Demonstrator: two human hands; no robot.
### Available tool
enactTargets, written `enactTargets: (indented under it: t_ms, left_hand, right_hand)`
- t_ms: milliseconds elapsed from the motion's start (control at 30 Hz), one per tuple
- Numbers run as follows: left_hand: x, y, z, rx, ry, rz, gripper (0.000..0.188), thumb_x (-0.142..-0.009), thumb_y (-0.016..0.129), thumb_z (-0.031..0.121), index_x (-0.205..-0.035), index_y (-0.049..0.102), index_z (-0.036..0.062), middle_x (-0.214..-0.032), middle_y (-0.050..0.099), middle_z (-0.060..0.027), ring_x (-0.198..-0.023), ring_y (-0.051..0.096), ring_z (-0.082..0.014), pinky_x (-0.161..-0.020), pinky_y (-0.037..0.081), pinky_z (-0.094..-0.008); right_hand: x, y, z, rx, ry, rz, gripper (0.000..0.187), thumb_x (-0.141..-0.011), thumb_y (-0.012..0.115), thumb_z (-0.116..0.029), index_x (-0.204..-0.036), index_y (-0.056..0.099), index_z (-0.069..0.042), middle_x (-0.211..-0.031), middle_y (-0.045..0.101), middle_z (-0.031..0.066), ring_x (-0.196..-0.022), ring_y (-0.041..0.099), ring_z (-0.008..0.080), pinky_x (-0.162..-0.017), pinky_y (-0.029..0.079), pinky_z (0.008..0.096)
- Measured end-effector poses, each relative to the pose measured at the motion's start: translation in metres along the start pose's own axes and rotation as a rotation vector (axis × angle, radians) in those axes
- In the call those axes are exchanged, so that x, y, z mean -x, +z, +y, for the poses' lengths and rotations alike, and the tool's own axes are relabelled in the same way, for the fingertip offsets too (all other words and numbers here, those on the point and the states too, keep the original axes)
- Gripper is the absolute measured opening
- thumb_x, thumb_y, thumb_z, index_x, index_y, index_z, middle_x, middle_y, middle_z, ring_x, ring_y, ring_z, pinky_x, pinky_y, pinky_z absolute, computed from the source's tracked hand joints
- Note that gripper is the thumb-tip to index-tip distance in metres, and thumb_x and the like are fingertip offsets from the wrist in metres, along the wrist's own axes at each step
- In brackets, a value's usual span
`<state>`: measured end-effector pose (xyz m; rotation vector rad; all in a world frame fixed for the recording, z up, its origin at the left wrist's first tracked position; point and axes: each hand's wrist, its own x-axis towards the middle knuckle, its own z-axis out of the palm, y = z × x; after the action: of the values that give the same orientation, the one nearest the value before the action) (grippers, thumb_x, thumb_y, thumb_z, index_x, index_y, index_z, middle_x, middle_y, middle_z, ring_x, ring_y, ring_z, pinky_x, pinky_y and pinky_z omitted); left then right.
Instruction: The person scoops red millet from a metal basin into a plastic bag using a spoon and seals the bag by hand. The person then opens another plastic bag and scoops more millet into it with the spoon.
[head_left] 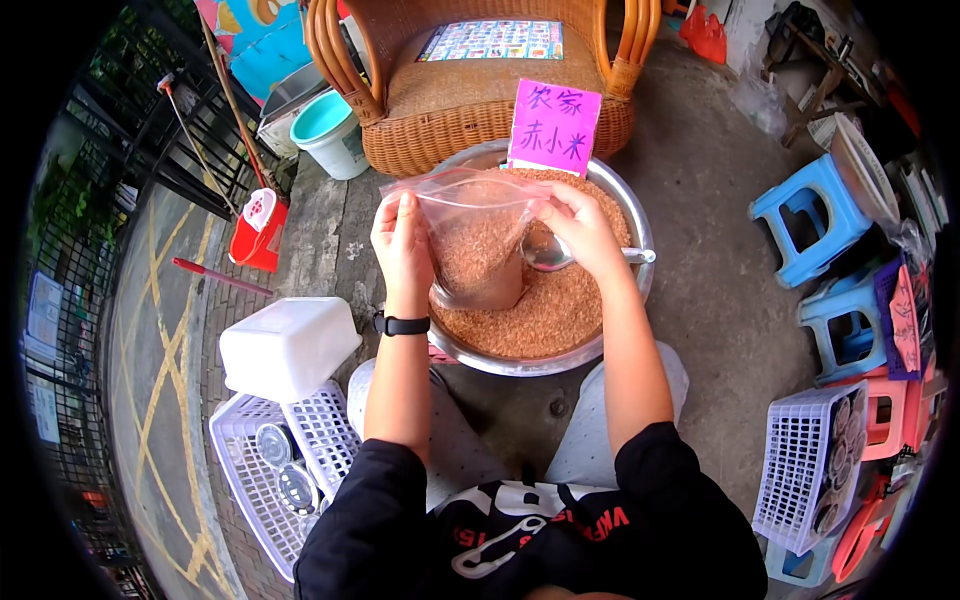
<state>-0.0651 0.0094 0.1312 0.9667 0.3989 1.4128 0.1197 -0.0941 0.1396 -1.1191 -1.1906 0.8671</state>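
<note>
A clear plastic zip bag (470, 245), its lower part filled with reddish-brown grain, is held up over a wide metal basin (500, 366). My left hand (402, 245) grips the bag's left top corner, thumb up. At the other top corner, my right hand (580, 225) pinches the plastic between thumb and fingers. Loose grain (545, 330) of the same colour fills the basin. A metal ladle (545, 256) lies on the grain just below my right hand, its handle reaching over the right rim. Whether the bag's mouth is sealed, I cannot tell.
Behind the basin stands a wicker chair (470, 95); a pink handwritten sign (555, 125) rises at the basin's far edge. A white tub (290, 345) and a lilac basket (240, 440) are at left. Blue stools (810, 215) and another lilac basket (790, 480) line the right.
</note>
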Motion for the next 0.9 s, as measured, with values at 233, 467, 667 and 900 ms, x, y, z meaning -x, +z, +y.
enactTargets:
  t_ms: [233, 467, 667, 900]
  left_hand:
    - [-0.002, -0.005, 0.007, -0.076, -0.007, 0.014, 0.009, -0.088, 0.051, 0.013, -0.089, 0.055, 0.0041, -0.078, 0.055, 0.0018, -0.068, 0.049, -0.0041, -0.063, 0.040, -0.0179]
    - [-0.004, -0.003, 0.023, -0.609, 0.415, 0.028, 0.022, -0.086, 0.052, 0.009, -0.107, 0.049, 0.0007, -0.102, 0.052, -0.0058, -0.093, 0.050, -0.0131, -0.083, 0.039, -0.0250]
    - [0.019, 0.030, 0.046, -1.220, 0.859, -0.259, 0.039, -0.067, 0.062, 0.016, -0.104, 0.054, 0.0062, -0.111, 0.049, -0.0125, -0.112, 0.041, -0.0321, -0.098, 0.025, -0.0453]
    - [0.038, 0.050, 0.052, -1.351, 0.746, -0.415, 0.042, -0.067, 0.066, 0.020, -0.107, 0.057, 0.0130, -0.123, 0.041, -0.0122, -0.121, 0.032, -0.0334, -0.101, 0.015, -0.0516]
  right_hand:
    - [0.007, 0.006, -0.019, 0.393, -0.125, 0.174, 0.017, -0.081, 0.058, -0.014, -0.088, 0.061, 0.001, -0.083, 0.061, 0.0090, -0.075, 0.058, 0.0178, -0.069, 0.044, 0.0278]
    - [0.010, 0.013, -0.028, 0.569, -0.235, 0.209, 0.012, -0.079, 0.060, -0.011, -0.081, 0.058, 0.001, -0.074, 0.056, 0.0101, -0.067, 0.056, 0.0224, -0.063, 0.043, 0.0318]
    - [0.013, 0.017, -0.037, 0.624, -0.288, 0.201, 0.010, -0.078, 0.059, -0.010, -0.079, 0.057, 0.000, -0.074, 0.055, 0.0115, -0.066, 0.054, 0.0262, -0.062, 0.042, 0.0342]
    - [0.015, 0.028, -0.047, 0.705, -0.408, 0.122, 0.007, -0.078, 0.058, -0.006, -0.077, 0.055, 0.001, -0.072, 0.054, 0.0100, -0.068, 0.054, 0.0233, -0.060, 0.042, 0.0310]
